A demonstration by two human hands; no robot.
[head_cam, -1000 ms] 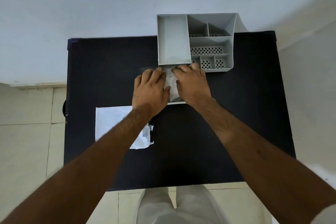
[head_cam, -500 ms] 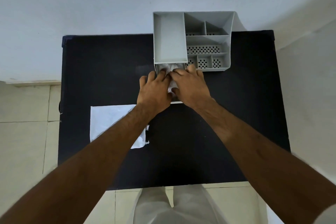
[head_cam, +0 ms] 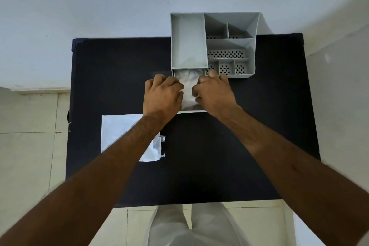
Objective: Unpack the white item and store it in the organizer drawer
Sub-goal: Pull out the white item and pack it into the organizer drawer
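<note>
Head cam view: my left hand (head_cam: 162, 94) and right hand (head_cam: 214, 94) are curled, fingers pressing the white item (head_cam: 187, 88) down into the pulled-out drawer (head_cam: 191, 111) of the grey organizer (head_cam: 252, 50). The empty wrapper (head_cam: 119, 132) lies on the black table (head_cam: 259, 126), so unpacking's done I'd say. Left: finish tucking, shut drawer.

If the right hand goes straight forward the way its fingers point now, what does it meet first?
Probably the organizer: the right hand has its knuckles almost at the front wall below the small perforated compartments, beside the open drawer. Depth is unclear, so it may already touch.
</note>
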